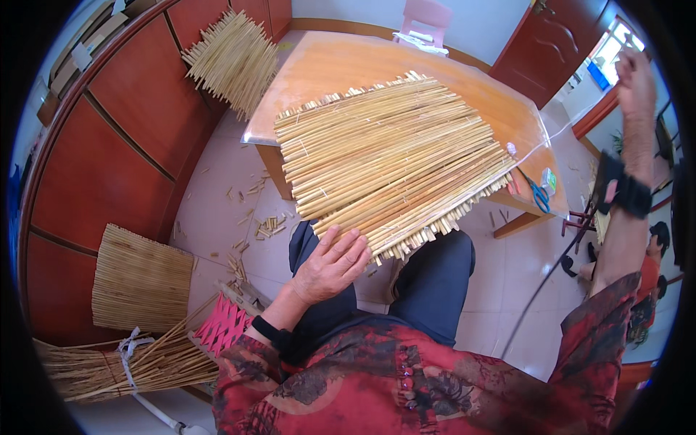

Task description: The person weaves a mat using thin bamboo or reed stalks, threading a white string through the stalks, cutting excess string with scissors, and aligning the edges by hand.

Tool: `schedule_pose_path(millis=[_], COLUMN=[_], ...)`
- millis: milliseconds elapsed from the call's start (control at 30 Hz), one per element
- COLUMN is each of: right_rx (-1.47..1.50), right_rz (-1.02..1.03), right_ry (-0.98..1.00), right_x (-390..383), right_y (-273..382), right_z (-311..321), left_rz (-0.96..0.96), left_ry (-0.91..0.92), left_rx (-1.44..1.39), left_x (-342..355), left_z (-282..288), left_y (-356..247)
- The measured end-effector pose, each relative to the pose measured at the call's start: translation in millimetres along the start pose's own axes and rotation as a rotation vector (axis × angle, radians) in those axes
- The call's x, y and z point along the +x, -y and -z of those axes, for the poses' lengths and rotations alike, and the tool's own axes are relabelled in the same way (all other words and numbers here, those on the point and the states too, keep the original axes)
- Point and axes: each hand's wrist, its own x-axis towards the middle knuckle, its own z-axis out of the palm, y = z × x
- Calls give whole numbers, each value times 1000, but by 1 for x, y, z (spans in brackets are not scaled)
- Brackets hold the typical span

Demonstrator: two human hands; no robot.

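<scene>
A mat of straw-coloured reed stalks [391, 156], bound with thin white thread, lies across the table and overhangs its near edge above my knees. On the mat's near left corner, my left hand [335, 264] rests with its fingers stretched over the stalks; its thumb is not clearly visible. My right hand [636, 83] is raised high at the far right, fingers closed. A white thread [538, 148] runs taut from the mat's right edge up toward that hand, and its end there is hard to make out. Blue-handled scissors [538, 194] lie beside the mat.
The wooden table [319, 61] stands ahead. Another reed mat [141, 279] leans on the red cabinets, near a tied reed bundle [138, 370]. More stalks [235, 61] stand at the far left. Cut pieces [270, 226] litter the floor. A pink chair [426, 22] is behind; a person [647, 279] is at right.
</scene>
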Motion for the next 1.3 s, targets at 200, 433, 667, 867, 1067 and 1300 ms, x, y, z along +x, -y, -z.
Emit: schedule_pose_path(millis=[200,433,667,867,1067,1300], right_rx=[-358,-512,-267,527,1070,909], right_rz=[-212,89,-33,-959,-530,-456], right_ry=[1246,1212,1219,830,510,709], right_x=[-223,-245,-244,-167,-67,-55], right_y=[-90,-119,-129,-63,-35,-35], right_z=[-86,-95,-90,-87,-65,-95], left_rz=[-7,-4,7,71,82,105], left_ry=[-22,-37,-14,1,-3,16], left_rx=[-42,-40,-78,-144,-188,-189], left_x=[-3,-2,-1,-11,-13,-18], left_z=[-8,-5,-8,-16,-22,-28], left_y=[0,-3,0,1,1,0])
